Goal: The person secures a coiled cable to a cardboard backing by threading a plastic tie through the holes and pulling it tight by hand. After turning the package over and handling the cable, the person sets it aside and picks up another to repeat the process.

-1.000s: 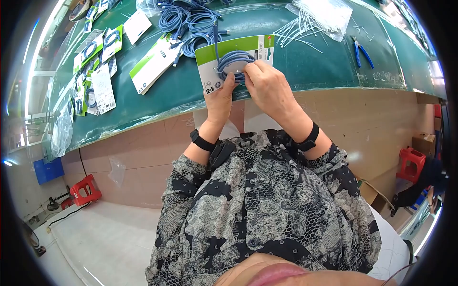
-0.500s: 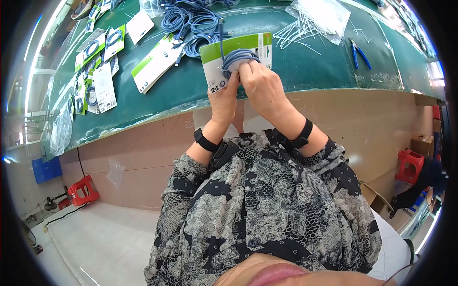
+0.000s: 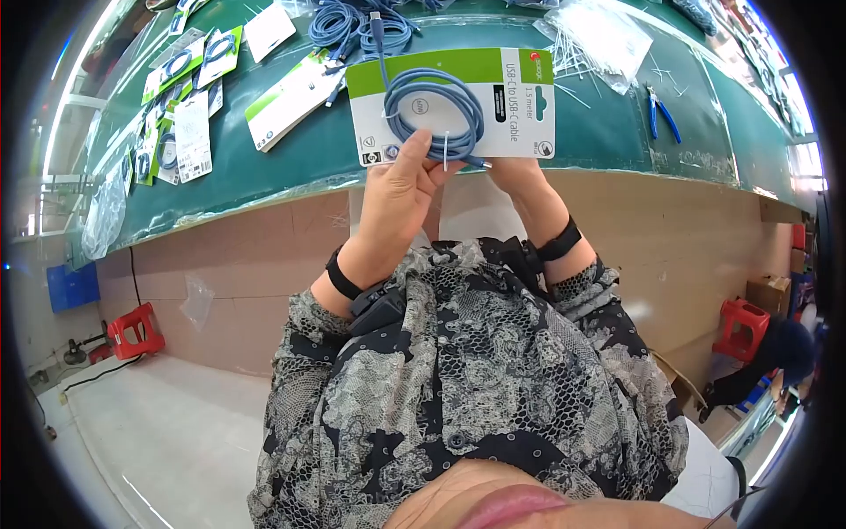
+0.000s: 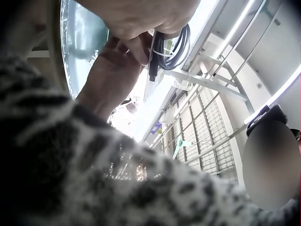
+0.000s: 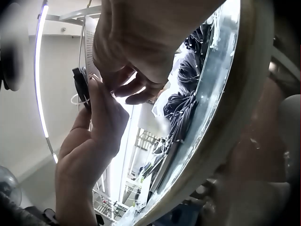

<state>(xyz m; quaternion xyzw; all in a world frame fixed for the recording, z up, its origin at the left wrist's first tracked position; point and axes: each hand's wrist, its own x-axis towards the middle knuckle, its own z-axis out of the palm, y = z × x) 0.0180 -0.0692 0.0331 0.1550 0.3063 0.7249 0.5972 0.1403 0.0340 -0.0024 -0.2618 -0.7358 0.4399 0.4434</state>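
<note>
A printed packaging card (image 3: 518,134) with a green top band, labelled as a USB-C cable, faces the head camera. On its front lies a coiled blue cable (image 3: 477,110), with a white tie (image 3: 446,148) round its lower part. One cable plug (image 3: 377,31) stands up past the card's top edge. My left hand (image 3: 398,198) grips the lower left of the card, thumb on the front at the coil. Behind the lower right part is my right hand (image 3: 522,179), its fingers hidden in the head view. In the right wrist view the right hand (image 5: 136,42) shows bent fingers close behind the card; I cannot tell what they hold.
Loose blue cable coils (image 3: 339,25) lie beyond the card on the green table (image 3: 608,132). To the left are a stack of cards (image 3: 286,106) and several carded cables (image 3: 176,63). White ties (image 3: 573,53) in a plastic bag and blue-handled cutters (image 3: 663,115) lie to the right.
The right hand has moved from the coil on the front to behind the card. The card now faces the camera more squarely and shows its label. The left hand keeps hold of it.
</note>
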